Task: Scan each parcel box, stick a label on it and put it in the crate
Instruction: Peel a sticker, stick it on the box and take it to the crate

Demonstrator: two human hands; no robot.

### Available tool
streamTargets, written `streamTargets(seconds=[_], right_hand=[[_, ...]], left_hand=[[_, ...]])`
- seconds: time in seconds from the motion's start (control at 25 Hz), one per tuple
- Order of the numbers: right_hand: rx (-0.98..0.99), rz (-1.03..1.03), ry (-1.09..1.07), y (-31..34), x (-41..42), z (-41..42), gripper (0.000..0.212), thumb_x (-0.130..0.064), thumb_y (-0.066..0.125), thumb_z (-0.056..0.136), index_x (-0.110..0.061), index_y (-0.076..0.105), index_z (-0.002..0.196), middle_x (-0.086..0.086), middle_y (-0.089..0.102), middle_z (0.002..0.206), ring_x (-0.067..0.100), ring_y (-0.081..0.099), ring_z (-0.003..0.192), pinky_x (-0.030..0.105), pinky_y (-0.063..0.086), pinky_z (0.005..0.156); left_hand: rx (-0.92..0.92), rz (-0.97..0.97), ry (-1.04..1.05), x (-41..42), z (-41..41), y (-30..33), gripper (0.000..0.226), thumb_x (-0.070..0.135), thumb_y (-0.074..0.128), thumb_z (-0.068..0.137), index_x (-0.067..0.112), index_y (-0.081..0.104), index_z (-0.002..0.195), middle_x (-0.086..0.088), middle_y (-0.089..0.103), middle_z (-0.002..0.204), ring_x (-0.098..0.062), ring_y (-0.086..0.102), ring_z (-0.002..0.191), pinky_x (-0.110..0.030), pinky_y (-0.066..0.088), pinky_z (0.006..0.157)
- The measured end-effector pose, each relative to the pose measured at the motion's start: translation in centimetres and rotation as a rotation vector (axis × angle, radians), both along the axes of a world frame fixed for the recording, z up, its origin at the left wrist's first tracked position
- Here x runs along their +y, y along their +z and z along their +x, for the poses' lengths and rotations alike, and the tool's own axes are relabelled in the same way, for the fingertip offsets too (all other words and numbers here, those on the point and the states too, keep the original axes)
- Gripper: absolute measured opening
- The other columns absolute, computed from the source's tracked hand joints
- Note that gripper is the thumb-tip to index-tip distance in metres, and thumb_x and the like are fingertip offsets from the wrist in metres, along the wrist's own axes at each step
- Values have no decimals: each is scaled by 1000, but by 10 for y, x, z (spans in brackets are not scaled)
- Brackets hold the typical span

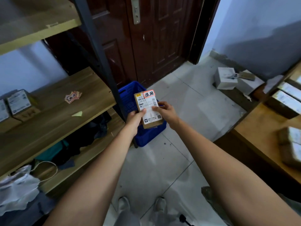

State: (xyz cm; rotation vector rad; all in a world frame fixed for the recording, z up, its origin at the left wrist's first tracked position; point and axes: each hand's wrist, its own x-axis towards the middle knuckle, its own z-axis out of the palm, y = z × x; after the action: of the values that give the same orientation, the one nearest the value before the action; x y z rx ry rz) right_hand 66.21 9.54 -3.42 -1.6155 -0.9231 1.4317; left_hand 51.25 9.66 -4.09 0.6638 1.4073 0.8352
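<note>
I hold a small brown parcel box [147,110] above the blue plastic crate [128,98] on the floor. The box carries a white shipping label and a red-edged sticker [149,93] at its top corner. My left hand [136,118] grips the box's lower left edge, thumb on the label. On the right side, my right hand [164,111] holds the box with fingertips on its face. Most of the crate's inside is hidden behind the box.
A metal-framed wooden shelf [57,115] on the left holds a pile of stickers [73,97], a yellow slip and labelled boxes [17,103]. More parcels [286,101] lie on a wooden table at right. White boxes [228,79] sit on the tiled floor by a brown door [146,43].
</note>
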Motion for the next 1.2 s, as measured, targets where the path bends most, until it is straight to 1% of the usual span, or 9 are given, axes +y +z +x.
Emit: streamTargets(seconds=[0.08, 0.32, 0.52, 0.68, 0.8, 0.88, 0.96, 1.08, 1.2], right_hand=[[-19, -15, 9, -1, 13, 6, 44, -24, 70, 86, -17, 54, 126, -2, 64, 100, 15, 67, 88, 33, 59, 81], [-49, -58, 41, -15, 55, 8, 43, -23, 69, 86, -17, 54, 126, -3, 62, 99, 15, 66, 88, 35, 58, 83], [-59, -96, 0, -37, 110, 8, 42, -21, 69, 87, -14, 54, 126, 0, 64, 100, 15, 67, 85, 35, 59, 80], [-58, -138, 28, -45, 155, 6, 35, -18, 68, 87, -17, 56, 120, -5, 62, 92, 10, 64, 79, 28, 57, 72], [-61, -165, 28, -58, 182, 5, 33, -18, 66, 89, -18, 56, 120, -6, 62, 91, 13, 66, 82, 31, 58, 77], [-66, -179, 39, -68, 196, 4, 33, -18, 66, 89, -17, 56, 121, -6, 63, 92, 11, 65, 81, 27, 57, 71], [-74, -184, 58, -75, 207, 5, 30, -18, 66, 89, -19, 56, 118, -7, 63, 91, 9, 65, 79, 24, 55, 66], [-79, -199, 87, -86, 227, 7, 28, -18, 66, 90, -19, 57, 117, -4, 64, 94, 12, 65, 81, 27, 56, 69], [-72, -212, 151, -105, 249, 4, 31, -16, 65, 90, -17, 57, 120, -2, 65, 97, 17, 66, 86, 30, 57, 75]], left_hand=[[4, 8, 0, 12, 6, 0, 25, 20, 60, 92, 14, 62, 116, -10, 69, 112, -24, 67, 98, -40, 54, 90], [9, -15, -9, 51, 7, -16, 30, 21, 58, 94, 11, 60, 122, -8, 69, 112, -22, 67, 98, -33, 55, 81], [16, -93, -30, 112, 10, -39, 35, 22, 59, 93, 9, 58, 126, -13, 68, 116, -26, 67, 102, -38, 55, 89], [36, -132, -13, 155, 9, -54, 37, 22, 59, 93, 7, 56, 127, -14, 67, 118, -27, 66, 103, -36, 55, 85], [45, -152, -12, 180, 10, -63, 36, 22, 58, 94, 6, 57, 127, -15, 67, 118, -26, 66, 99, -34, 54, 80], [63, -160, -11, 194, 10, -71, 38, 23, 60, 93, 6, 57, 126, -15, 67, 117, -25, 66, 97, -33, 54, 78], [88, -174, -1, 203, 11, -80, 38, 25, 61, 92, 6, 58, 125, -14, 68, 116, -26, 66, 98, -35, 55, 80], [117, -191, 31, 218, 12, -94, 39, 28, 63, 91, 8, 58, 124, -14, 68, 116, -27, 67, 99, -39, 56, 86], [146, -181, 119, 230, 13, -112, 41, 29, 62, 91, 8, 54, 126, -9, 66, 117, -23, 65, 94, -31, 55, 72]])
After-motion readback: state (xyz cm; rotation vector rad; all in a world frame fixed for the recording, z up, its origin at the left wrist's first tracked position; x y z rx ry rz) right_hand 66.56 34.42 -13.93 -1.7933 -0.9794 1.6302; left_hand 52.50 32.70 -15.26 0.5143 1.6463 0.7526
